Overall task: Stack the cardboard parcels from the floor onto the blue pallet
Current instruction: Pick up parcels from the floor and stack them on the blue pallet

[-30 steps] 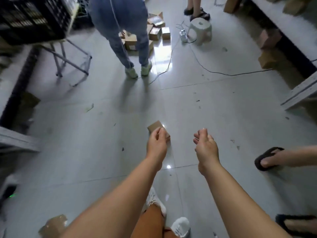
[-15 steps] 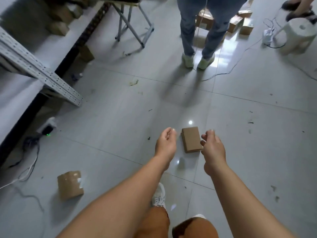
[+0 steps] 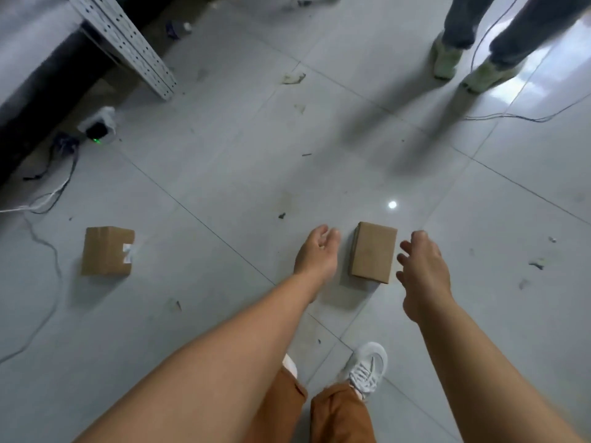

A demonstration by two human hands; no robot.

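Note:
A small flat cardboard parcel (image 3: 373, 251) lies on the grey tiled floor between my two hands. My left hand (image 3: 316, 252) hovers just left of it, fingers loosely curled and holding nothing. My right hand (image 3: 422, 266) is just right of it, fingers spread and empty. Neither hand touches the parcel. A second, boxier cardboard parcel (image 3: 107, 251) with a white label sits on the floor further left. The blue pallet is out of view.
A person's legs in jeans and pale shoes (image 3: 479, 75) stand at the upper right, with a cable (image 3: 511, 118) trailing on the floor. A metal shelf upright (image 3: 128, 43) and a power strip (image 3: 99, 126) with wires are at the upper left. My own feet (image 3: 367, 369) are below.
The view has swung left and down, closer to the floor. Both hands have come down on either side of the flat parcel, and the right hand's fingers have spread apart.

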